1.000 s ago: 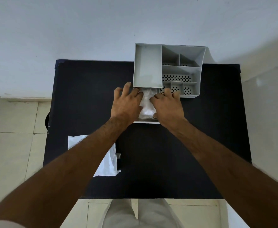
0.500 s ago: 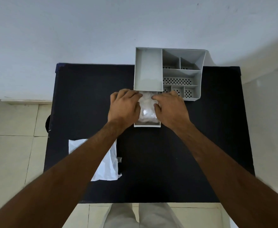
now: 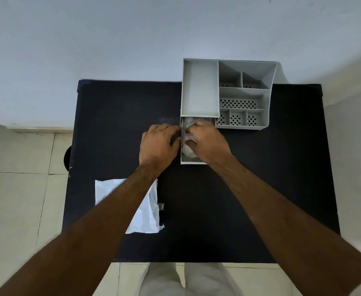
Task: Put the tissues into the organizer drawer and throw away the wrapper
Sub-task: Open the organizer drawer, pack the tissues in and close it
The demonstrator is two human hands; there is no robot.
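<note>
A grey organizer (image 3: 200, 92) stands at the back of the black table (image 3: 261, 189). Its drawer (image 3: 193, 161) is pulled out toward me. White tissues (image 3: 187, 150) lie crumpled inside the drawer, mostly hidden under my right hand (image 3: 207, 142), which presses down on them with curled fingers. My left hand (image 3: 158, 144) is just outside the drawer, its curled fingers against the left wall. The white wrapper (image 3: 147, 214) lies flat on the table's front left, partly hidden under my left forearm.
The organizer's right side has several small perforated compartments (image 3: 237, 103). A white wall runs behind the table, and tiled floor (image 3: 15, 199) lies to the left. A dark round object (image 3: 67, 159) sticks out at the table's left edge.
My left hand has slid off the tissues to the drawer's left side. My right hand has moved over the middle of the drawer, covering more of the tissues.
</note>
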